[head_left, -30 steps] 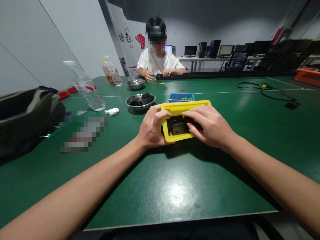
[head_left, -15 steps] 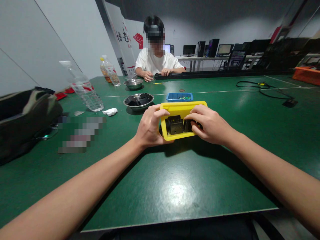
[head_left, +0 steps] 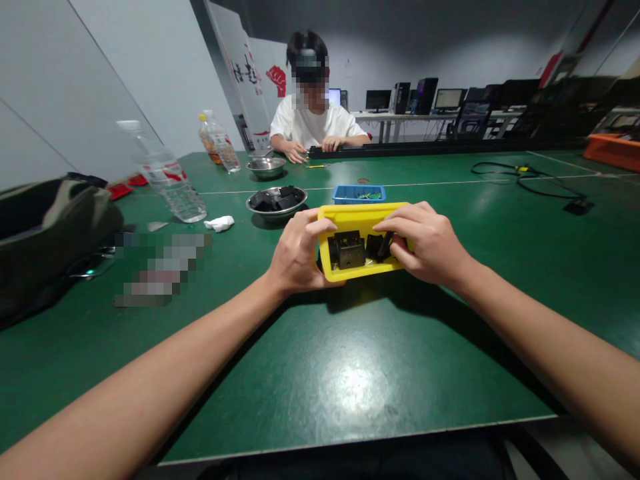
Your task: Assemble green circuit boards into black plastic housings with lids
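My left hand [head_left: 296,257] is closed on the left end of a yellow plastic bin [head_left: 369,273], its thumb over the rim. The bin is tilted so that its inside faces me. Within it lie a square black block [head_left: 351,251] and other dark parts. Between my left palm and the bin a bit of something dark shows, too hidden to name. My right hand [head_left: 433,241] reaches over the bin's right end, with thumb and fingers pinched on a thin black piece [head_left: 387,244]. My fingers cover part of that piece.
Beyond the bin stand a metal bowl [head_left: 277,215] of black parts and a blue tray [head_left: 359,193] with small green pieces. Bottles [head_left: 173,183], crumpled tissue [head_left: 219,224] and a bag [head_left: 55,227] are on the left. Across the table [head_left: 320,373] sits a person [head_left: 316,123] beside a long black rail [head_left: 450,148].
My right hand has drawn slightly right and up in the bin, and the thin black piece now shows tilted in its fingers. My left hand and the bin have barely moved.
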Tool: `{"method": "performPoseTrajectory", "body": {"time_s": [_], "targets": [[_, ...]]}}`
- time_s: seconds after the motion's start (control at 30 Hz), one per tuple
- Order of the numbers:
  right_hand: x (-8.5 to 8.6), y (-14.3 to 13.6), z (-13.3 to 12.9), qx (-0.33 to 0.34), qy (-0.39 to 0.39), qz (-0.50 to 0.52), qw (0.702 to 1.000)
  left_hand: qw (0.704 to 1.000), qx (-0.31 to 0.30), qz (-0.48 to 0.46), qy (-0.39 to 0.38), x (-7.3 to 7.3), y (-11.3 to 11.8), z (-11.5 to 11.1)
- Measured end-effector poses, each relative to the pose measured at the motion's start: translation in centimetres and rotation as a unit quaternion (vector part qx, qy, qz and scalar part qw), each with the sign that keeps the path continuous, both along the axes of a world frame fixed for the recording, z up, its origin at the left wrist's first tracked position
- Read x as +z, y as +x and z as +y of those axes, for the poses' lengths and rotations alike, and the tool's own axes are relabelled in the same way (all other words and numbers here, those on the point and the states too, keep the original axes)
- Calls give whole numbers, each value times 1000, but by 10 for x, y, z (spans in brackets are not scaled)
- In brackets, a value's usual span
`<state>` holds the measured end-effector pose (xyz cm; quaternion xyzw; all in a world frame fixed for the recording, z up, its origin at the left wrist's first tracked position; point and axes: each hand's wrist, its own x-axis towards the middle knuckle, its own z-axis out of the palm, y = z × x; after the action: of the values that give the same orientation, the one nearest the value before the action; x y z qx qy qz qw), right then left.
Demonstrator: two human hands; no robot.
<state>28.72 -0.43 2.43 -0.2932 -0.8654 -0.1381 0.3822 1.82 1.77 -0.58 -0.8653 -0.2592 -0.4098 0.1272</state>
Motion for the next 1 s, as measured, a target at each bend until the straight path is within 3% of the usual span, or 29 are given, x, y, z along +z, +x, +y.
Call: {"method": "performPoseTrajectory", "body": {"time_s": [0.3, 0.53, 0.87, 1.0], "targets": [[2, -20, -17, 34, -59, -46, 997, 999, 39, 22, -5, 3, 12, -9], [-2, -27, -18, 32, -82, -42, 995, 994, -2, 21, 111, 1, 19, -10], [-4, -17, -9, 93, -62, 8, 994, 995, -17, -3, 100, 1, 13, -4], [-2, -11, -5, 43, -58, 27, 997, 996, -22, -11, 91, 0, 11, -2]]}}
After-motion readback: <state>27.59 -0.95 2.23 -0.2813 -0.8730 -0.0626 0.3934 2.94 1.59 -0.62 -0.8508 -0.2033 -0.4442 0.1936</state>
